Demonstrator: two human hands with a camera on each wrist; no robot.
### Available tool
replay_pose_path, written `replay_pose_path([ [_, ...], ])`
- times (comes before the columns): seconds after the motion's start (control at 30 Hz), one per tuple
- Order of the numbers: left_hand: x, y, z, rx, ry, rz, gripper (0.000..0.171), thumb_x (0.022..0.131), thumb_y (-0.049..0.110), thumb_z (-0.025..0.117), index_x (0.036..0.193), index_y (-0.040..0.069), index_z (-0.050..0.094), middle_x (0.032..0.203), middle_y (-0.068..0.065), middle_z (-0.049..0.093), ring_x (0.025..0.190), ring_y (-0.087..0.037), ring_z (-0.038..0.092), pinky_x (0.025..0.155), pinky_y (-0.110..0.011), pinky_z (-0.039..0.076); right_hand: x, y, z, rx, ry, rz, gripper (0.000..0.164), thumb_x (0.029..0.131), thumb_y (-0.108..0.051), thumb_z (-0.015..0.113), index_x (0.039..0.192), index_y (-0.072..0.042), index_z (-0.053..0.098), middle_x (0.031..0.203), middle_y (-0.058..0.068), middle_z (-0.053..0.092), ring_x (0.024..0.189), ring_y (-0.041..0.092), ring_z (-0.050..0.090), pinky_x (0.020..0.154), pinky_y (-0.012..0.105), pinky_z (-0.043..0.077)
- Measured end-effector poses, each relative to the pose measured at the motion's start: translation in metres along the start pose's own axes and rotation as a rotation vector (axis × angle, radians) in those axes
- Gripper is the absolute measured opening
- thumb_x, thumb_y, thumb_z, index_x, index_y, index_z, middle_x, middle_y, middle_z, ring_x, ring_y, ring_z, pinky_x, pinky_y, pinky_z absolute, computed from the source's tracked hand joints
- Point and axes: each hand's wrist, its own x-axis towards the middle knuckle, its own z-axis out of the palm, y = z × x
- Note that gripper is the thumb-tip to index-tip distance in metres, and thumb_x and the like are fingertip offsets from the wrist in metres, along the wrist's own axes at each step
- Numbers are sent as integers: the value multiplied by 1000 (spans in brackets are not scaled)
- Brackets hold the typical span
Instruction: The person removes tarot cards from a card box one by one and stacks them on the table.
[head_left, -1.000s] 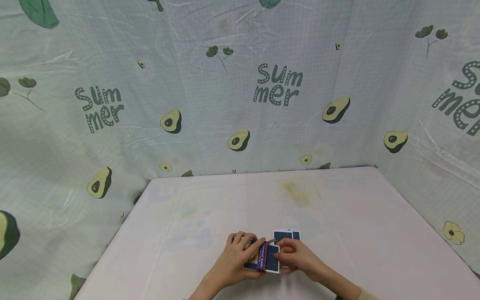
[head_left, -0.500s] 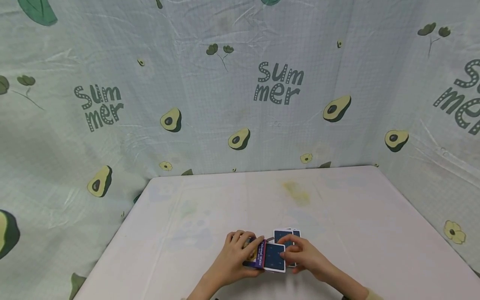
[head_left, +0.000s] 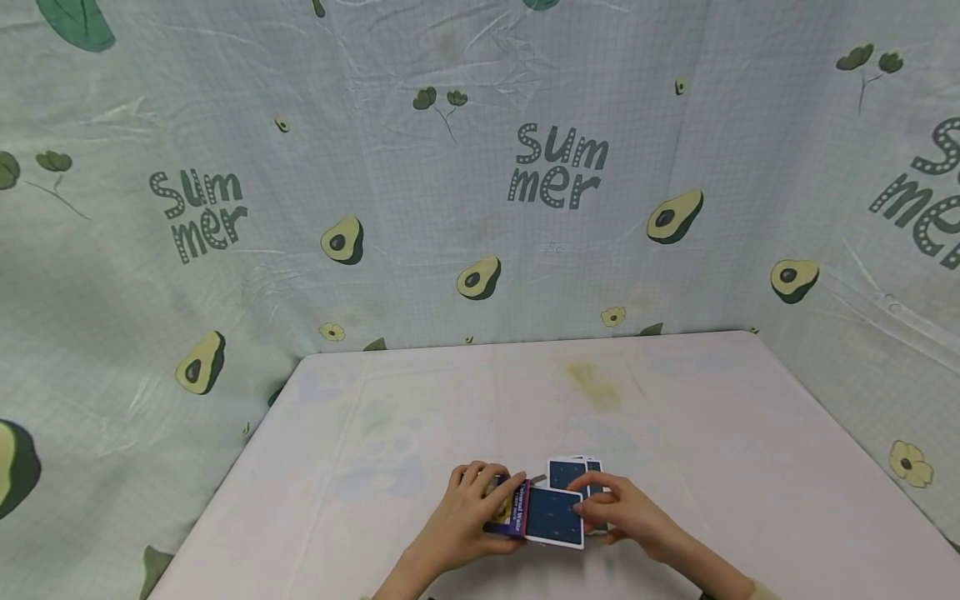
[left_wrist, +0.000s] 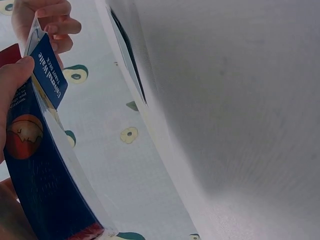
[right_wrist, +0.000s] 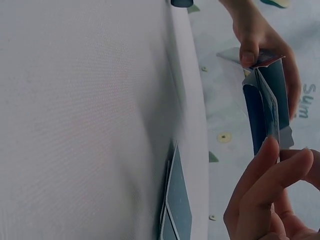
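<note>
My left hand [head_left: 468, 515] grips a dark blue tarot card box [head_left: 517, 508], lettered "Universal Waite". Blue-backed, white-edged tarot cards [head_left: 553, 517] stick far out of its right end. With thumb and forefinger, my right hand [head_left: 626, 512] pinches the outer edge of these cards. In the left wrist view the box [left_wrist: 42, 165] shows a face in a round orange picture, and its end flap [left_wrist: 48, 70] hangs open. Held above the table, the cards [right_wrist: 271, 107] appear edge-on between the box flaps in the right wrist view; how many there are is unclear.
More blue-backed cards [head_left: 567, 472] lie overlapping on the white table [head_left: 390, 433], just behind my right hand and partly hidden by it. A pale curtain [head_left: 405, 183] printed with avocados and "summer" stands behind the table and along its sides.
My right hand has moved right, drawing the cards farther out of the box. The left hand and the box stay nearly in place. The cards on the table have not moved.
</note>
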Motion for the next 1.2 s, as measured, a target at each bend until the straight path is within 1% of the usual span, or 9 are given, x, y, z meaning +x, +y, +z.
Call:
replay_pose_path([
  [0.13,0,0,0,-9,-11,-8,76,62,55,71,127,26,46,109,6,49,100,-10,40,86,-34,33,-1,1,-4,-12,-2,2,45,79,-31,65,111,-3,53,71,-4,63,65,10,56,48,21,39],
  [0.3,0,0,-1,-5,-14,-11,76,62,55,71,127,26,46,109,6,49,100,-10,40,86,-34,33,-2,0,-8,-15,-2,14,45,79,-30,65,113,-3,53,75,-2,64,66,11,56,49,21,39],
  [0.47,0,0,-1,7,-13,-11,76,61,55,71,127,26,46,109,6,49,100,-10,40,86,-34,33,-4,0,-11,-10,-5,23,46,79,-30,65,113,-3,53,76,-2,64,66,10,56,49,21,39],
  [0.73,-1,-1,-1,6,-3,-3,76,61,55,71,126,26,47,109,6,49,99,-9,40,85,-34,33,-6,2,-14,-4,-7,45,42,80,-30,64,112,-4,54,85,2,66,69,12,59,51,22,39],
  [0.97,-3,-2,2,11,19,4,77,59,55,72,126,25,47,108,7,49,98,-9,40,85,-33,33,-8,4,-16,16,-28,18,38,83,-26,61,111,-2,54,82,-1,66,68,11,60,50,23,39],
  [1.1,-5,-4,2,13,23,-9,77,59,54,73,126,25,47,109,7,50,99,-10,41,85,-33,33,-9,6,-18,16,-25,15,37,83,-25,61,111,-1,54,79,-3,65,68,11,60,50,23,39],
  [1.2,-7,-5,1,10,19,-21,77,59,54,73,126,25,47,109,6,49,99,-10,40,85,-33,33,-11,7,-20,12,-18,25,39,83,-25,61,112,-1,53,81,-2,65,68,11,60,50,23,39],
])
